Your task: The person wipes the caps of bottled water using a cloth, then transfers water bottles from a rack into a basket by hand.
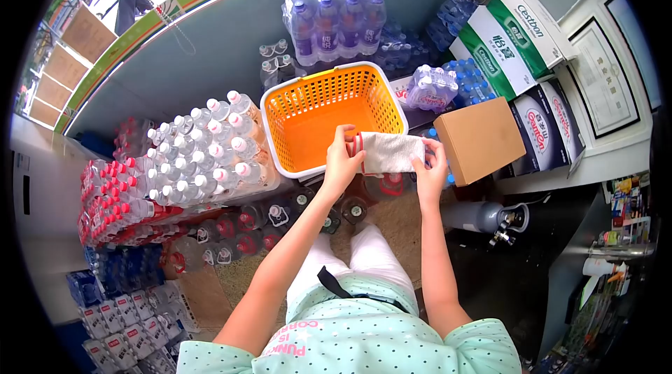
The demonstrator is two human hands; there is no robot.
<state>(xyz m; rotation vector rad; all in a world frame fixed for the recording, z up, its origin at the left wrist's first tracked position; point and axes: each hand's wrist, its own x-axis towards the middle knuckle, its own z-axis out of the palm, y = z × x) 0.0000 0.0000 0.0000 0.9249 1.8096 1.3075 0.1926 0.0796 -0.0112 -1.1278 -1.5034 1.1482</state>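
Observation:
A white cloth with a red edge [392, 153] is stretched between my two hands, over the front rim of the yellow-and-white plastic basket [276, 137]. My left hand [341, 162] pinches its red-edged end. At the opposite end, my right hand [431, 169] grips the cloth between thumb and fingers. The cloth lies roughly level and looks folded or doubled; its exact kind is not clear. Inside the basket, the orange bottom shows.
Packs of clear bottles [210, 143] stand left of the basket, and purple-labelled bottles [336, 24] behind it. A brown cardboard box [483, 139] is close to my right hand. Further right are Cestbon cartons [500, 45] and a grey gas cylinder [469, 216]. Large bottles [248, 218] line the floor.

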